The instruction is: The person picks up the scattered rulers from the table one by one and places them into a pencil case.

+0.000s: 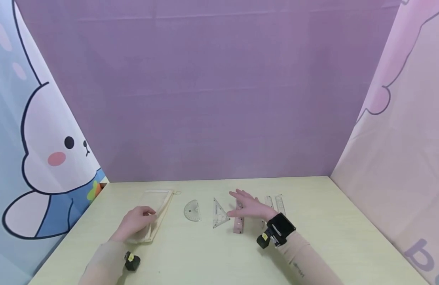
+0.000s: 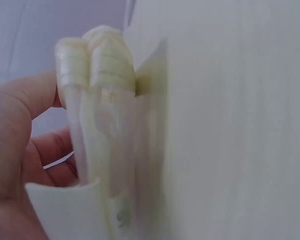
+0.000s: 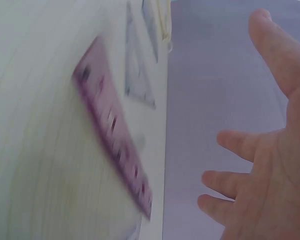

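Note:
On the left of the table, my left hand (image 1: pixel 135 222) grips a clear pouch (image 1: pixel 158 201) with cream edging and a small pull loop. The left wrist view has the thumb and fingers around the pouch (image 2: pixel 112 110); its inside is too blurred to make out. My right hand (image 1: pixel 251 206) hovers over a pink ruler (image 1: pixel 238 226), fingers spread and holding nothing. In the right wrist view the hand (image 3: pixel 275 165) is apart from the pink ruler (image 3: pixel 112 125). Left of that ruler lies a clear set square (image 1: pixel 218 215), then a clear protractor (image 1: pixel 192 211).
Two clear rulers, a nearer-left one (image 1: pixel 269 202) and a right one (image 1: pixel 280 204), lie beyond the right wrist, partly covered by it. A purple backdrop (image 1: pixel 219 99) stands along the table's far edge, with printed cloths at both sides. The pale table (image 1: pixel 198 257) carries everything.

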`<state>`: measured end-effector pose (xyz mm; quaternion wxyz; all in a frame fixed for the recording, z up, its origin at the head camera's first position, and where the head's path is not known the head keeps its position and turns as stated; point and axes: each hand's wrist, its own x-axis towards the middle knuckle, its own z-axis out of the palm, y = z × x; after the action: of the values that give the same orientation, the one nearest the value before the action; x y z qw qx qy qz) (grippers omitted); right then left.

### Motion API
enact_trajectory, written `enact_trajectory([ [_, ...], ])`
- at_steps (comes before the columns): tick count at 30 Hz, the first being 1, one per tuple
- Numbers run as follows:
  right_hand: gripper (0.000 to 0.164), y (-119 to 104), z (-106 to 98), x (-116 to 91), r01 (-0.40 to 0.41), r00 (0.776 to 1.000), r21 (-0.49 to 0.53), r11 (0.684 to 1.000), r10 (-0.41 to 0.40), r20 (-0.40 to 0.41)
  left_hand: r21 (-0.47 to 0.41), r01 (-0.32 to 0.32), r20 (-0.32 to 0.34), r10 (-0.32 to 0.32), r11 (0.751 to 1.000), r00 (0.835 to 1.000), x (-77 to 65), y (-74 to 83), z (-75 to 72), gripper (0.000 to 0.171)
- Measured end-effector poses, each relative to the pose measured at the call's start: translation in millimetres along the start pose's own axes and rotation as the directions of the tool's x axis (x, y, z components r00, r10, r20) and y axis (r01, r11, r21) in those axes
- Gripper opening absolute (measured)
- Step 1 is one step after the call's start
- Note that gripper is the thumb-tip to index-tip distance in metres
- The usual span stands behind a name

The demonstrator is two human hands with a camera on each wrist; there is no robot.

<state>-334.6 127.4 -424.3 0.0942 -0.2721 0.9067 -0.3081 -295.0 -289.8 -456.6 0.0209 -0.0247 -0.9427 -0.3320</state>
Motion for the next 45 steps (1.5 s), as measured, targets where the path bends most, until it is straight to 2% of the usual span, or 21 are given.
enact_trajectory([
  [3,0.092,-7.8,6.7,7.0,0.015,0.999,0.028,0.999,-0.016,0.028,-0.123,0.036,0.011,-0.035,0.992,0.999,0.3,-5.7,2.3,0.026],
  [7,0.093,-14.6,17.1,18.3,0.043,0.997,0.010,0.999,-0.043,0.056,-0.294,0.090,0.057,-0.076,0.951,0.995,-0.8,-11.5,5.1,0.031],
  [14,0.096,-21.0,29.5,35.2,0.094,0.993,-0.029,0.995,-0.092,0.069,-0.416,0.103,0.083,-0.075,0.903,0.994,0.5,-19.8,8.1,0.038],
  [22,0.091,-28.0,46.4,52.0,0.080,0.995,-0.031,0.996,-0.078,0.068,-0.526,0.135,0.143,-0.069,0.840,0.987,-1.5,-22.9,8.4,0.041],
  [28,0.078,-43.9,58.8,65.9,0.090,0.995,-0.090,0.992,-0.085,0.056,-0.524,0.111,0.133,-0.047,0.844,0.990,-5.9,-24.2,7.5,0.044],
  [31,0.078,-48.2,63.9,72.5,0.067,0.997,-0.079,0.995,-0.064,0.046,-0.520,0.090,0.118,-0.033,0.849,0.992,-6.4,-24.3,7.7,0.044],
  [36,0.075,-49.5,73.9,79.5,0.022,0.998,-0.063,0.998,-0.018,0.065,-0.516,0.097,0.117,-0.042,0.851,0.992,-5.5,-25.5,9.3,0.041],
  [41,0.068,-52.7,81.7,80.6,0.007,0.997,-0.124,0.992,0.003,0.077,-0.504,0.112,0.113,-0.063,0.857,0.992,-5.4,-25.6,8.5,0.043],
  [45,0.064,-55.1,84.2,78.2,-0.016,0.998,-0.190,0.982,0.028,0.057,-0.492,0.112,0.107,-0.067,0.863,0.992,-6.9,-23.9,8.6,0.043],
])
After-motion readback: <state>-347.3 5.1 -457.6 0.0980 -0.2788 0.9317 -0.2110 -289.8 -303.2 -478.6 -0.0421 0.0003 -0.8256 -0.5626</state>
